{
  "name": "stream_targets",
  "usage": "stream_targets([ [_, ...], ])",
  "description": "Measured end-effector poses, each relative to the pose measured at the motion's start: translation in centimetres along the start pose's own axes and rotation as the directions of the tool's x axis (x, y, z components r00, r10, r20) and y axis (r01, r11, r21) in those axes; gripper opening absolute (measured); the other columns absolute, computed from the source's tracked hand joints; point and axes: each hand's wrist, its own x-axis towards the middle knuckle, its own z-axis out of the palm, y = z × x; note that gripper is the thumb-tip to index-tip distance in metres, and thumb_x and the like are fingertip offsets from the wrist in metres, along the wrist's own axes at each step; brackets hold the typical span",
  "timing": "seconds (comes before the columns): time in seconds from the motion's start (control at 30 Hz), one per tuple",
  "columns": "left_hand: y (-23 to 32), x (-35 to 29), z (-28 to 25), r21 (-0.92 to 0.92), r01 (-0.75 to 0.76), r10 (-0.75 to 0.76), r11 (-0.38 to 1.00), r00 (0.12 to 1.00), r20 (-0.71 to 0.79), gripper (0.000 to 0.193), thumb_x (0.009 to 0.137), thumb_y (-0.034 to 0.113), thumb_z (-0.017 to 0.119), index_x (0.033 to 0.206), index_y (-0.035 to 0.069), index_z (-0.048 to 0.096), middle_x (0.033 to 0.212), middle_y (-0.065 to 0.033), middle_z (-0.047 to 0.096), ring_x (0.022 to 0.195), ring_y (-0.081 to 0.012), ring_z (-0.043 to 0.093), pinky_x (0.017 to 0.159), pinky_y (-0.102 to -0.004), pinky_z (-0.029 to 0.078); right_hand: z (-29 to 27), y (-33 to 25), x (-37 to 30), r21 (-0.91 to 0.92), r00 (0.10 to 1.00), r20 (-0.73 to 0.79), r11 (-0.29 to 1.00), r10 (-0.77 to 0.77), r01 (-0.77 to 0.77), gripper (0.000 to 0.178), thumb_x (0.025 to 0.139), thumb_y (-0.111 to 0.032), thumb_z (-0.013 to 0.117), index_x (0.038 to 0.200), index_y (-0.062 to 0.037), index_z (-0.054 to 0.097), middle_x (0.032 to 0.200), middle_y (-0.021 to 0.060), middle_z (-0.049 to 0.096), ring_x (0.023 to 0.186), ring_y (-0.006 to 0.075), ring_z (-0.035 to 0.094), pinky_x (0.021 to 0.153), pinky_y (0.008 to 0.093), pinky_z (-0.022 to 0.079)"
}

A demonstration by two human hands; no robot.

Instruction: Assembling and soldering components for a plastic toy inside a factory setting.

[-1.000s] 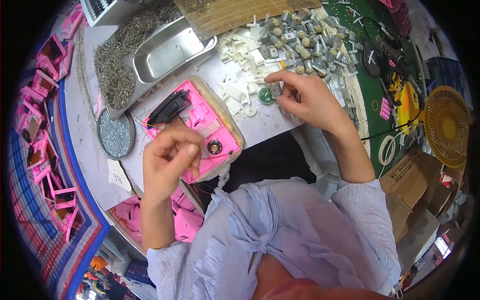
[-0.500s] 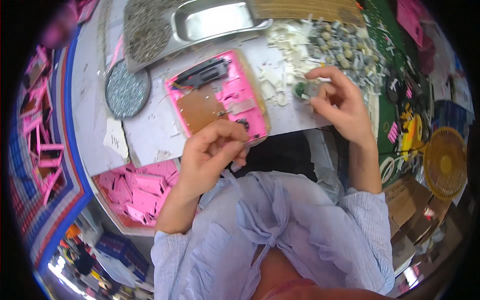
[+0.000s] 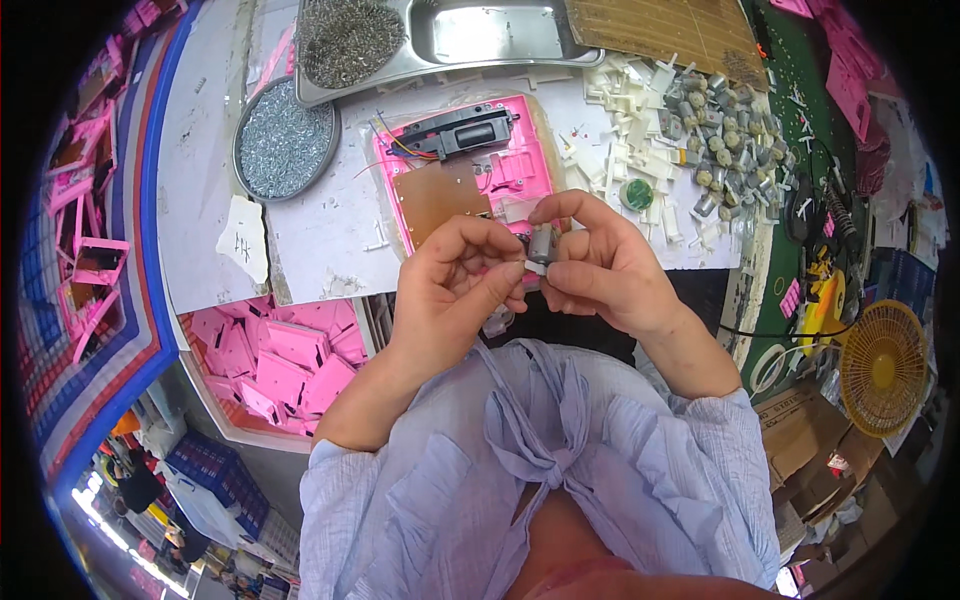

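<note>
My hands meet just in front of the pink plastic housing (image 3: 540, 172). With its fingers closed, my right hand (image 3: 618, 268) grips a small grey motor (image 3: 541, 243). My left hand (image 3: 445, 290) pinches a small white plastic piece (image 3: 537, 267) against the motor's lower end; the fingers partly hide both. Inside the housing lie a brown circuit board (image 3: 437, 200) and a black module (image 3: 465, 133) with coloured wires. My hands cover the housing's near edge.
Small motors (image 3: 722, 140) and white plastic pieces (image 3: 640, 105) are heaped at the back right, near a round green item (image 3: 636, 194). A dish of screws (image 3: 287, 140) and a metal tray (image 3: 490, 35) stand behind. Pink parts (image 3: 300, 350) fill a box at lower left.
My right hand has moved left from the pile with the motor, to meet my left hand before the housing. The view has shifted slightly.
</note>
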Motion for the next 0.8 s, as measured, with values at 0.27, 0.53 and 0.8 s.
stream_targets([
  [0.27, 0.3, -0.5, 0.4, 0.036, 0.050, -0.048, 0.998, 0.997, -0.054, 0.022, 0.098, -0.005, 0.061, 0.119, -0.002, 0.056, 0.108, -0.0068, 0.064, 0.094, -0.0110, 0.068, 0.081, -0.0253, 0.059, 0.6, 1.1, -0.2, -0.286, 0.977, -0.057, 0.941, -0.207, 0.183, 0.044, 0.094, 0.002, 0.065, 0.134, -0.0035, 0.048, 0.080, 0.0057, 0.068, 0.062, 0.0077, 0.060, 0.053, 0.0203, 0.043],
  [0.53, 0.3, -0.5, -0.2, 0.496, -0.185, 0.200, 0.848, 0.980, 0.024, 0.025, 0.089, -0.011, 0.068, 0.113, -0.003, 0.061, 0.104, -0.0089, 0.067, 0.092, -0.0169, 0.070, 0.081, -0.0291, 0.059, 1.3, 0.6, -0.7, -0.758, 0.886, 0.023, 0.570, -0.463, 0.317, 0.035, 0.085, 0.001, 0.075, 0.117, -0.0037, 0.061, 0.083, 0.0108, 0.069, 0.070, 0.0165, 0.068, 0.063, 0.0275, 0.053],
  [0.8, -0.1, 0.4, -0.5, 0.687, -0.544, 0.602, 0.481, 0.775, 0.192, 0.024, 0.081, -0.008, 0.075, 0.101, 0.000, 0.065, 0.094, -0.0161, 0.072, 0.086, -0.0297, 0.072, 0.075, -0.0359, 0.058, 0.0, -1.3, 0.1, -0.805, 0.581, 0.509, -0.113, -0.634, 0.582, 0.037, 0.070, -0.002, 0.084, 0.103, -0.0037, 0.067, 0.095, 0.0131, 0.070, 0.078, 0.0286, 0.069, 0.065, 0.0366, 0.056],
])
